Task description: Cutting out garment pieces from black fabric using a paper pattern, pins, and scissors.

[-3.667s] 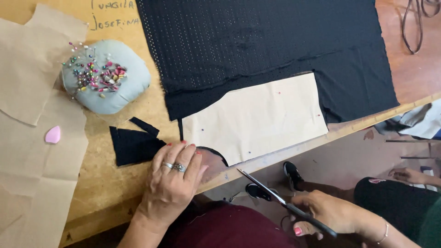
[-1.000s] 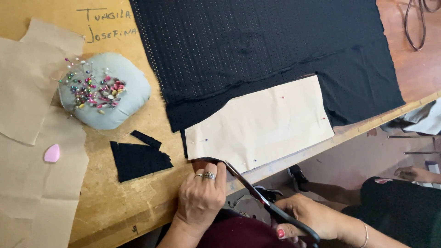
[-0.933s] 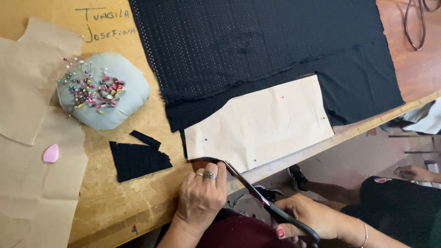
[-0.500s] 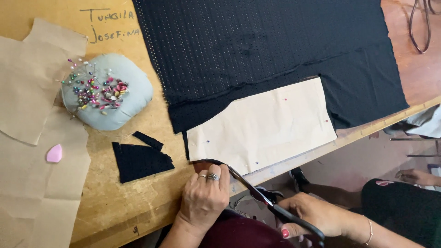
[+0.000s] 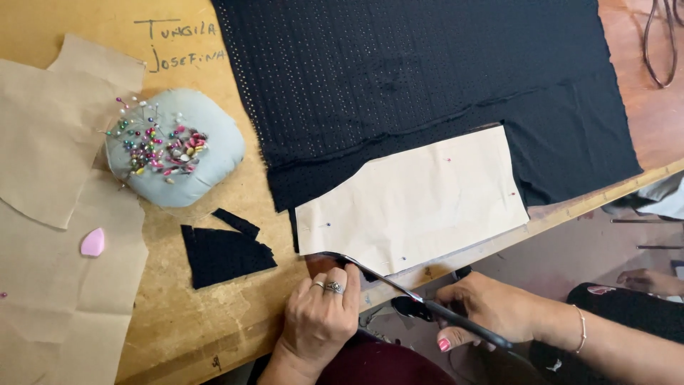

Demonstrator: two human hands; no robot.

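The right hand is closed around the handles of a pair of scissors, whose thin steel blades run along the lower edge of a stiff, cream paper pattern piece. That pattern is pinned onto black perforated fabric spread over the wooden table. The left hand, wearing rings, lies flat with fingers pressing at the pattern's bottom corner; it seems to grip nothing. Angular black fabric scraps lie just left of it, near a rounded, pale blue pincushion bristling with coloured pins.
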